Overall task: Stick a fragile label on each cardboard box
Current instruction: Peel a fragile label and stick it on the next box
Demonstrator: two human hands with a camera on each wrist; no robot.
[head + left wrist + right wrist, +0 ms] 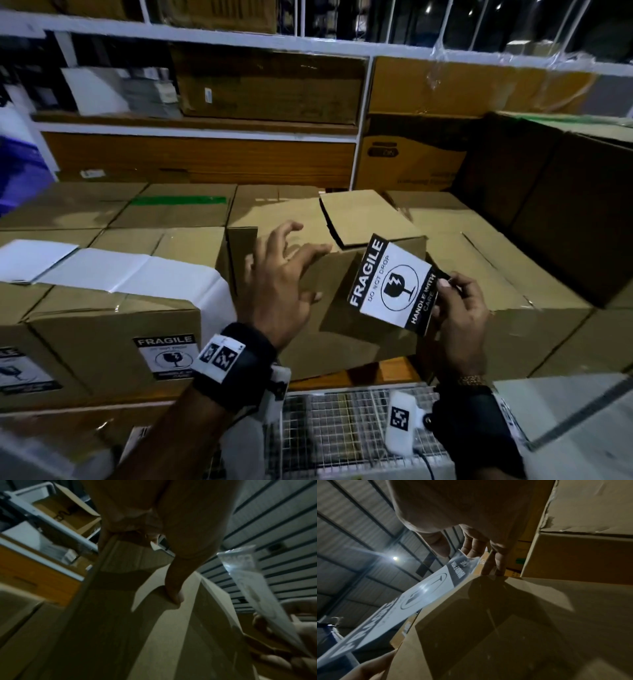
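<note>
Left wrist view is dim and blurred; label print unreadable there. Right hand (457, 329) pinches the label (394, 284) by its 3 o'clock edge, held tilted in front of the box (342, 318). It reads "FRAGILE / DO NOT DROP / HANDLE WITH CARE". Left hand (279, 291), fingers spread and relaxed, rests on the box's top edge. Labelled box (113, 339) at 9 o'clock, partly cut off.

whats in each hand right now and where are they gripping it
The right hand pinches the fragile label at its "handle with care" edge. The left hand holds nothing; its spread fingers rest on the box.
</note>
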